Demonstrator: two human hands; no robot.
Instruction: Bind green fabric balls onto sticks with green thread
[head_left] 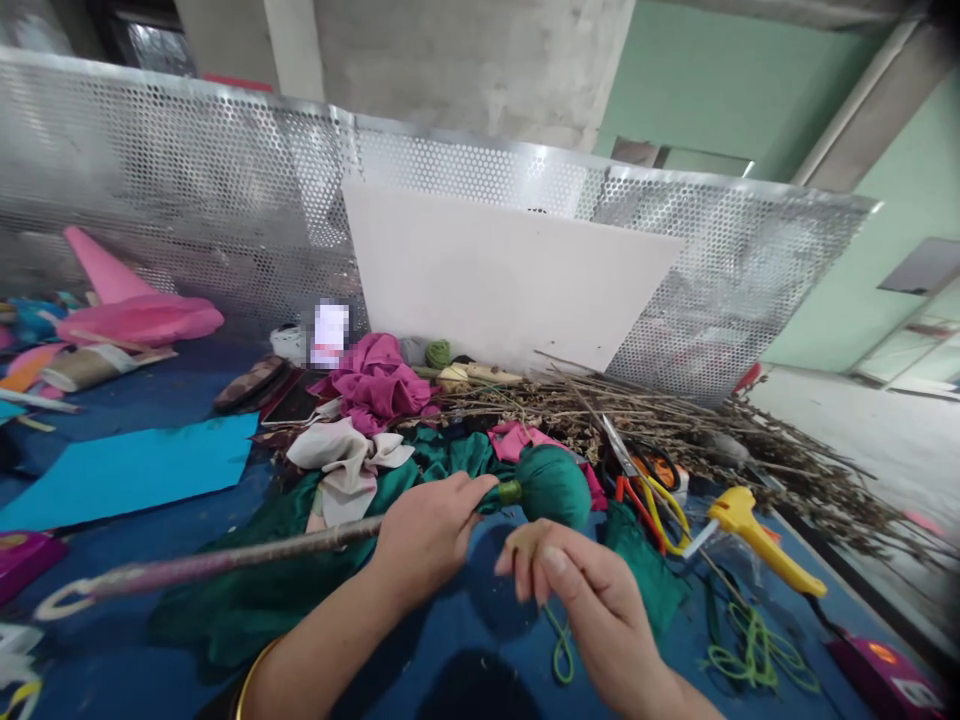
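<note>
The left hand (429,530) was clamped around the stick (292,545) beside its green ball (555,487), seemingly steadying it over the counter (187,390); the right hand (592,600) pinched green cord (562,638), probably to control its slack.

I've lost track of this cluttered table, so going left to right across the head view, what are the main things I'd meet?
Pink cone-shaped piece, brown pouch, left hand, green ball, yellow glue gun, magenta box at the lower right.
</note>
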